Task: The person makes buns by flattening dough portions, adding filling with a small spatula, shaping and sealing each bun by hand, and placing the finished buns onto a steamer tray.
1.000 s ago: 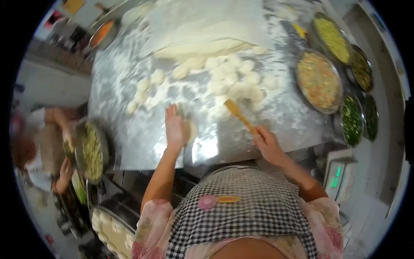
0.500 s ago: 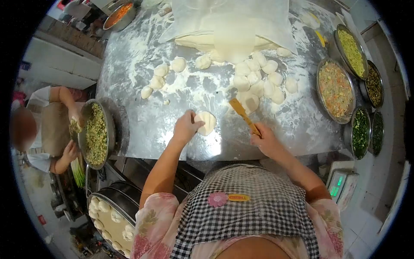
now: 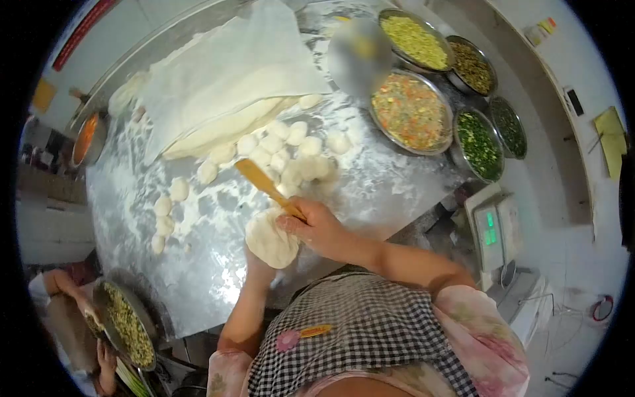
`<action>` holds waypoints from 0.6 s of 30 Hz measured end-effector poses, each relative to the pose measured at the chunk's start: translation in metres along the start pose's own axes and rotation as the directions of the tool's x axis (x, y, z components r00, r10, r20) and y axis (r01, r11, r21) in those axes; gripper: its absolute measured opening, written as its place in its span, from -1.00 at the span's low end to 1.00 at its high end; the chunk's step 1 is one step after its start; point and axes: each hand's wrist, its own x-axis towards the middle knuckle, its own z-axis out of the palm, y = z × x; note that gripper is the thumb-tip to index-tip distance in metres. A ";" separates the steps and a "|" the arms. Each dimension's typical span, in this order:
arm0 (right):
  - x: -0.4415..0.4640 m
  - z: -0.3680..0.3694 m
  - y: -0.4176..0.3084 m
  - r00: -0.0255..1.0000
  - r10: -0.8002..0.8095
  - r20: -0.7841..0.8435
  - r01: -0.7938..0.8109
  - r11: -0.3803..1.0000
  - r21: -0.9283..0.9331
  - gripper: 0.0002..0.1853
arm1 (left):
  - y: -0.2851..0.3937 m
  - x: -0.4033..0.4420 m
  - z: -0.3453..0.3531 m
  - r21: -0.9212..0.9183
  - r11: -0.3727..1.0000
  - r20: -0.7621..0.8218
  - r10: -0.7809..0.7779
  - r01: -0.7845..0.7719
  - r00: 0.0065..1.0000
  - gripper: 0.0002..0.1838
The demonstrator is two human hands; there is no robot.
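A flattened round of dough [image 3: 270, 241] rests on my left hand [image 3: 258, 270], whose fingers are mostly hidden beneath it. My right hand [image 3: 323, 228] grips a flat wooden spatula [image 3: 263, 182] by its handle, the blade pointing up and left. The right fingers are at the dough round's upper right edge, overlapping it in this view. Beyond the spatula, several floured dough pieces [image 3: 271, 143] lie bunched on the metal table [image 3: 211, 271]. A smaller row of dough pieces [image 3: 163, 206] sits further left.
A white sheet [image 3: 231, 73] partly covers a big dough slab [image 3: 225, 129]. To the right stand bowls of carrot-flecked filling [image 3: 410, 112], yellow filling [image 3: 415, 41] and chopped greens [image 3: 477, 145], plus a scale [image 3: 491, 231]. At lower left a co-worker's hand [image 3: 106, 357] is beside a filling bowl [image 3: 126, 324].
The dough round has left the table and is now on my left hand. My right hand brought the spatula over beside it. The view has turned to the right.
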 end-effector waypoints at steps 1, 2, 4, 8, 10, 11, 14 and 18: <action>0.001 -0.010 0.007 0.994 -0.052 -0.094 0.049 0.998 -0.036 -0.76 | 0.001 0.003 0.017 0.270 0.940 0.004 0.217 -0.210 0.976 -0.75; 0.004 -0.022 0.018 0.977 -0.110 -0.184 0.098 0.992 -0.076 -0.76 | 0.000 0.011 0.027 0.447 0.825 0.063 0.356 -0.345 0.933 -0.78; -0.003 -0.060 0.012 0.951 0.005 -0.308 0.002 1.000 0.024 -0.79 | -0.002 0.030 0.044 0.672 0.544 0.182 0.537 -0.503 0.824 -0.81; -0.024 -0.202 0.026 0.869 0.056 -0.491 -0.269 0.887 -0.376 -0.75 | 0.036 0.063 0.076 0.812 0.291 0.272 0.578 -0.506 0.770 -0.86; -0.028 -0.250 0.025 0.887 0.059 -0.458 -0.291 0.842 -0.455 -0.74 | 0.028 0.071 0.104 0.513 0.738 0.005 0.508 -0.438 0.861 -0.87; -0.022 -0.272 0.037 0.923 0.032 -0.384 -0.257 0.794 -0.551 -0.74 | 0.017 0.072 0.127 0.106 0.951 -0.159 0.306 -0.292 0.939 -0.88; 0.001 -0.306 0.073 0.958 0.060 -0.282 -0.237 0.717 -0.655 -0.71 | 0.012 0.077 0.184 -0.239 0.964 -0.222 0.061 -0.115 0.973 -0.88; 0.003 -0.353 0.074 0.939 0.015 -0.343 -0.243 0.733 -0.635 -0.60 | 0.051 0.092 0.223 0.367 0.894 -0.131 0.323 -0.257 0.937 -0.87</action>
